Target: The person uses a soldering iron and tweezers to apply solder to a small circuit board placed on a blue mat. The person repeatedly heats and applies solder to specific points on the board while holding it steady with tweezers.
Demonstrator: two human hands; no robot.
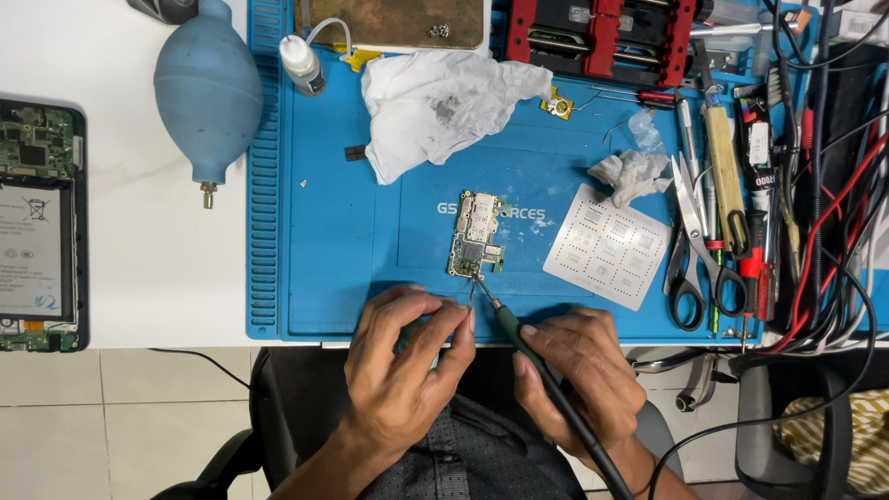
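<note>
The small green circuit board (pixel 476 236), covered with metal shields, lies on the blue mat (pixel 333 241), where the right hand (pixel 579 370) grips a soldering iron (pixel 519 338) touching its lower edge and the left hand (pixel 407 366) pinches tweezers (pixel 470 294)

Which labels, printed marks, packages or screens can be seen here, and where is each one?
Battery label: inside the opened device at the left edge, pale grey rectangle with small dark symbols.
Mat marking: white lettering at the centre of the blue mat, partly covered by the circuit board.
No packages or lit screens.
</note>
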